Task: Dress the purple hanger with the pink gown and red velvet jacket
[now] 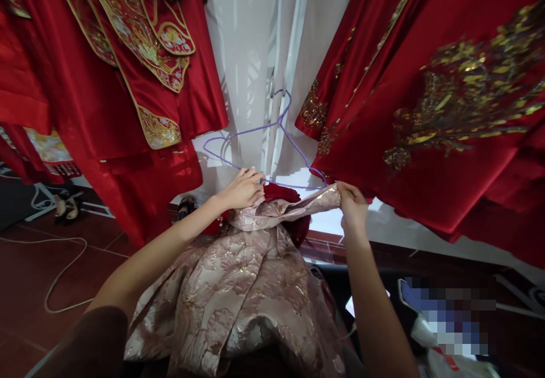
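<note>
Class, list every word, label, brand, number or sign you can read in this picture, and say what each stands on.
No text can be read.
Pale brocade garment: pattern, no legible lettering.
Purple hanger: no visible marking.
Red garments: decoration, no readable words.
Pixelated patch at lower right: any text there is unreadable.

One left hand (pixel 246 189) plus one right hand (pixel 353 205), so two hands. Just one purple hanger (pixel 280 121), one pink brocade garment (pixel 238 270), and one white cord (pixel 86 245) on the floor over there. Red garments (pixel 204 83)? At least two, but they overlap, so I can't give an exact number, sorry lol.
</note>
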Tool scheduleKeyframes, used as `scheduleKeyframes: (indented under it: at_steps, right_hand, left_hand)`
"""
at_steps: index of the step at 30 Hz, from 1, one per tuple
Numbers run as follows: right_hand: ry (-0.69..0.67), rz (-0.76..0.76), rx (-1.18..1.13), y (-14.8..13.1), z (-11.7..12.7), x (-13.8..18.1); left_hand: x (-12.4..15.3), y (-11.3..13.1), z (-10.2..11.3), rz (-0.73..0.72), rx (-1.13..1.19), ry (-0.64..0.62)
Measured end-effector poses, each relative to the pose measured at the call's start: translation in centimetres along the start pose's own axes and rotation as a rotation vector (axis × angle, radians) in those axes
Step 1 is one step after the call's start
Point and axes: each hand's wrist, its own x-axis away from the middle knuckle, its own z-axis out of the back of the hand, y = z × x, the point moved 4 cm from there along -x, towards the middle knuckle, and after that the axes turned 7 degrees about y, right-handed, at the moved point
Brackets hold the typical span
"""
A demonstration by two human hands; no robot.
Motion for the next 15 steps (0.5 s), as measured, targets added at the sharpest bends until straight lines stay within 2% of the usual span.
scheduleKeyframes:
  at_steps: [6,10,12,15]
  right_hand:
    - [0.067,-0.04,0.038,0.4,0.6,-0.1]
    - [0.012,-0.022,0.047,-0.5,0.0,0.0]
    - [-0.057,0.048,0.096,-1.8,-1.0,0.1]
    - [-0.177,0.259,0.207,-4.3,-3.2,0.1]
  left_hand:
    - [0.0,0.0,0.1,0.003,0.004,0.008]
    - [0.1,-0.2,0.0,0.011,0.017,0.002]
    - [0.1,-0.2,0.0,0.017,0.031,-0.001]
    - [-0.1,0.0,-0.2,0.032,0.068,0.007]
